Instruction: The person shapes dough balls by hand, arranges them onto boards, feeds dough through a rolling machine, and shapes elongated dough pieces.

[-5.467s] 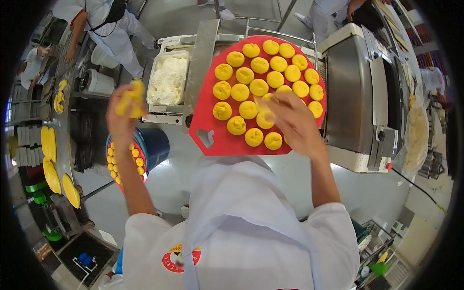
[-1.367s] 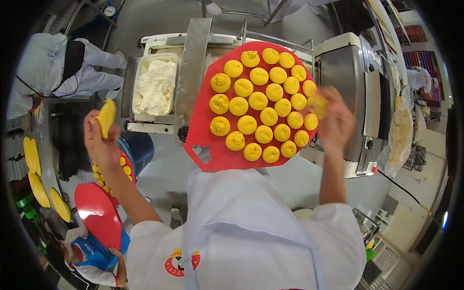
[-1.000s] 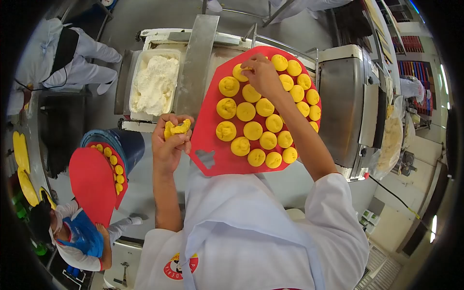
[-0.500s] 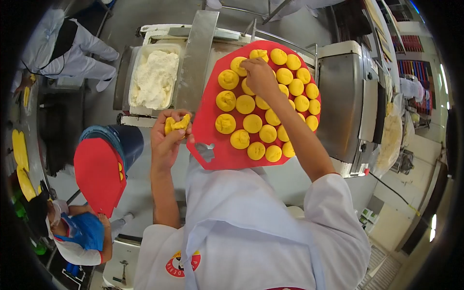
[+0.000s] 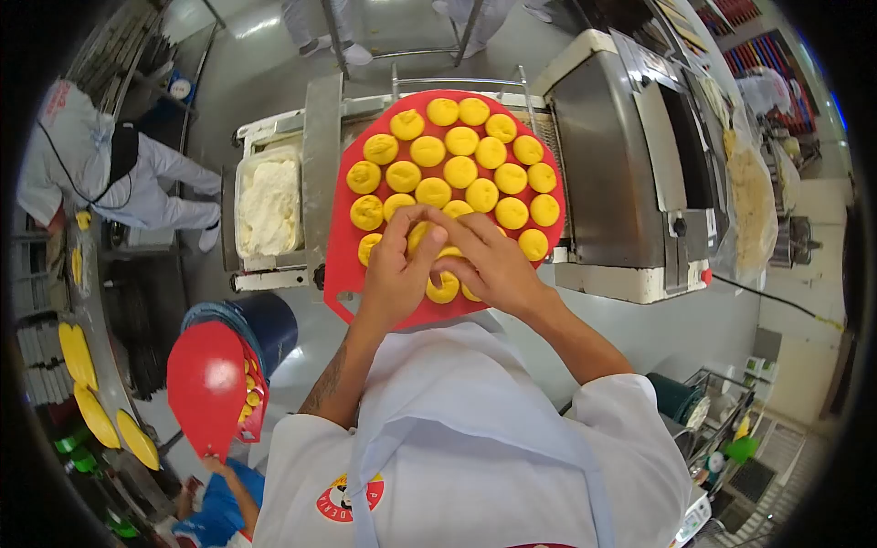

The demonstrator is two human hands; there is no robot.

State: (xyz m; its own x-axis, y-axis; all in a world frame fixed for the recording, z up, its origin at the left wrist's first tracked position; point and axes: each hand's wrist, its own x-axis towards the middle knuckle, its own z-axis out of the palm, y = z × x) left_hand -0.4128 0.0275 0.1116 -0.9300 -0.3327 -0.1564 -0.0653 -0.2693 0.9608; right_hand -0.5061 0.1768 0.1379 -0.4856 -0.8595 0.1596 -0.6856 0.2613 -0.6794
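My left hand (image 5: pixel 395 279) and my right hand (image 5: pixel 498 267) meet over the lower middle of a red board (image 5: pixel 343 265). Their fingers curl toward each other around yellow dough (image 5: pixel 423 237), which shows in the gap between them. My fingers cover part of this dough, and its edges blend with the rounds below. Rows of flattened yellow dough rounds (image 5: pixel 433 192) cover the board. Some at the left, such as a creased round (image 5: pixel 364 177), have an uneven top; others are smooth with a shallow dent.
A white tub of pale flour-like powder (image 5: pixel 269 208) stands left of the board, beside a metal strip (image 5: pixel 322 164). At the right is a large metal machine (image 5: pixel 603 155). A person at lower left holds a red board (image 5: pixel 206 384) near a dark blue bin (image 5: pixel 269 329).
My right hand has come back from the board's far side to meet my left hand, which has moved right over the board. The view has shifted, and the board appears lower and further left.
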